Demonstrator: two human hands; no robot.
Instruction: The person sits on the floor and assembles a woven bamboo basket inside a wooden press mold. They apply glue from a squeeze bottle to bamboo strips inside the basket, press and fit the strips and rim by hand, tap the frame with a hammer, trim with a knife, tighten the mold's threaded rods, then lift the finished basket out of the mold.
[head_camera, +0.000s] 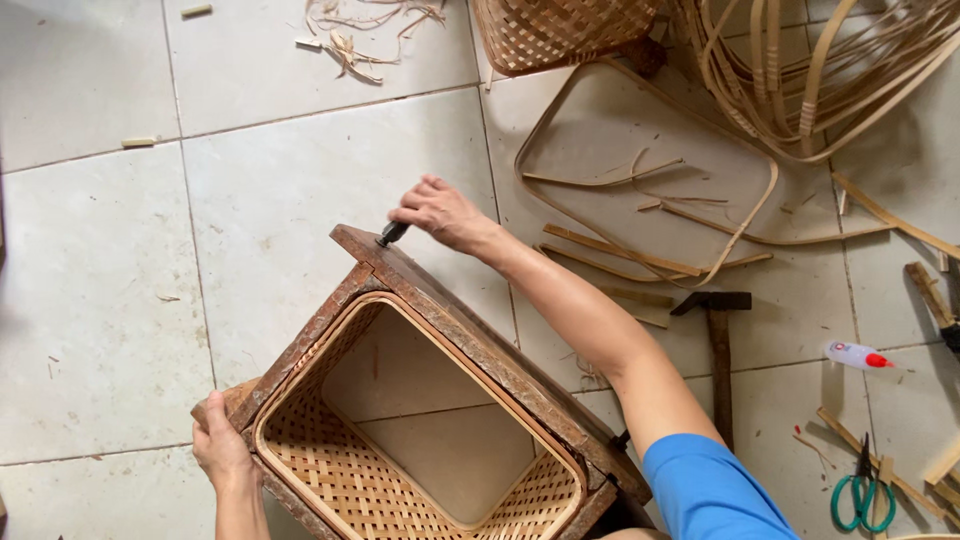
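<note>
A dark, worn wooden frame (470, 335) stands on the tiled floor with a bottomless woven bamboo basket (340, 470) fitted inside it. My right hand (440, 212) is at the frame's far corner, fingers closed on a small black knob (391, 234) there. My left hand (220, 450) grips the near left corner of the frame, steadying it. My right arm, in a blue sleeve, reaches across the frame's right side.
A hammer (718, 340) lies on the floor to the right, with a glue bottle (858, 355) and green-handled scissors (862, 495) beyond. A bent bamboo hoop (650, 170), loose bamboo strips (820, 70), another woven basket (560, 30) and shavings lie at the back.
</note>
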